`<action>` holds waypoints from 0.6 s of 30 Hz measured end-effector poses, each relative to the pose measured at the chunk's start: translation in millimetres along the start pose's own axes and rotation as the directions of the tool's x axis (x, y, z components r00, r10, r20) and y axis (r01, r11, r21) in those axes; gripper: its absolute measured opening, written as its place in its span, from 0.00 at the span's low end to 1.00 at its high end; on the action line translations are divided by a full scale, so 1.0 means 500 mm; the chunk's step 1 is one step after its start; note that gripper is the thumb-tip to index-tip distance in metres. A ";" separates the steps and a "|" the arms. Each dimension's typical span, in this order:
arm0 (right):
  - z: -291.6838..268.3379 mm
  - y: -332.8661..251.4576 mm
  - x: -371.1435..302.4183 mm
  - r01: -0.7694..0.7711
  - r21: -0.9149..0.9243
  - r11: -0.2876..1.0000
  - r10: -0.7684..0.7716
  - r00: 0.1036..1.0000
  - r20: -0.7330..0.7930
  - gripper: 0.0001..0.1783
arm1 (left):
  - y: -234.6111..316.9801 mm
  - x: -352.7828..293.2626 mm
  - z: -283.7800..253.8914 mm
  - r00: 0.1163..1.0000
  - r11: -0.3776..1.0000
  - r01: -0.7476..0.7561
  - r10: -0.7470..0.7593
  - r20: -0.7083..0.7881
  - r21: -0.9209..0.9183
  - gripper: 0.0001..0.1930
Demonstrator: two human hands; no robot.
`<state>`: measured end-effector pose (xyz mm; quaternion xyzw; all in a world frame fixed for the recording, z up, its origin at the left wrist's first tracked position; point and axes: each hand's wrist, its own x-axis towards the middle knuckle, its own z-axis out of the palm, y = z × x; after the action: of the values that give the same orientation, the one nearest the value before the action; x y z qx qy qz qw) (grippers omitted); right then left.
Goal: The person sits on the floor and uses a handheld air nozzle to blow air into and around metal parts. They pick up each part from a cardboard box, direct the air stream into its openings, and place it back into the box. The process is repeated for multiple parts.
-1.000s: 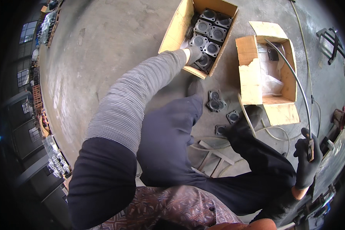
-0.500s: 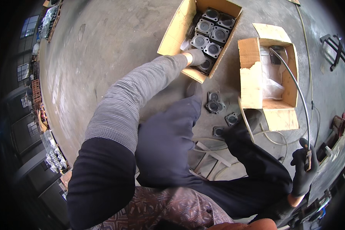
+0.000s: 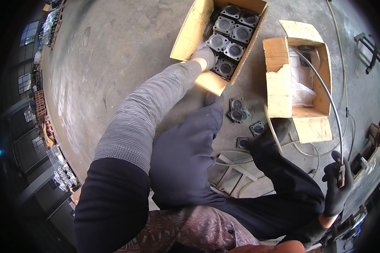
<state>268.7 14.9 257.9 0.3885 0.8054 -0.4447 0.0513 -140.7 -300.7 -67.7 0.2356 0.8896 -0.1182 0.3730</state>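
My left hand [image 3: 204,57], in a grey glove, reaches into the near left corner of an open cardboard box [image 3: 193,31]; its fingertips are hidden there. Rows of dark square metal parts with round raised centres [image 3: 234,49] fill this box. Nearest to the hand lies one such flanged part [image 3: 224,68]. At the lower right, my right hand [image 3: 337,185], in a dark glove, is wrapped round the handle of an air blow gun [image 3: 341,168]. From it a long curved metal tube [image 3: 331,99] runs up to a second open carton [image 3: 277,76].
White paper lining and a dark part [image 3: 305,60] lie in the second carton. Several similar flanged parts [image 3: 238,114] rest on the concrete floor between my feet. A pale hose [image 3: 297,147] loops across the floor by a metal frame [image 3: 236,175]. A black stand [image 3: 369,50] is at far right.
My left hand has shifted left toward the box's side, uncovering the near flanged part. The view has moved slightly. My right hand keeps its hold on the air blow gun.
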 end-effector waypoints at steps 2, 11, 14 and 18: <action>0.000 -0.002 0.000 -0.014 0.001 1.000 0.014 1.000 0.007 0.23 | -0.023 -0.018 0.025 0.981 0.943 0.067 -0.121 -0.150 -0.326 0.32; -0.002 -0.005 0.001 -0.008 0.011 1.000 0.007 0.999 0.034 0.23 | -0.057 0.044 0.039 0.996 0.953 -0.089 0.079 -0.047 -0.289 0.26; -0.002 -0.003 0.001 -0.009 -0.008 1.000 0.009 0.999 0.031 0.23 | -0.086 0.079 0.055 0.892 0.814 -0.450 0.429 0.142 0.367 0.25; 0.000 -0.001 -0.001 -0.004 -0.023 1.000 0.004 1.000 0.019 0.23 | -0.080 0.076 0.069 0.910 0.947 -0.045 -0.092 -0.404 -0.317 0.23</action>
<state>268.8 14.5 258.1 0.3851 0.8092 -0.4390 0.0644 -163.0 -335.8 -117.6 0.1810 0.9583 0.0754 0.2077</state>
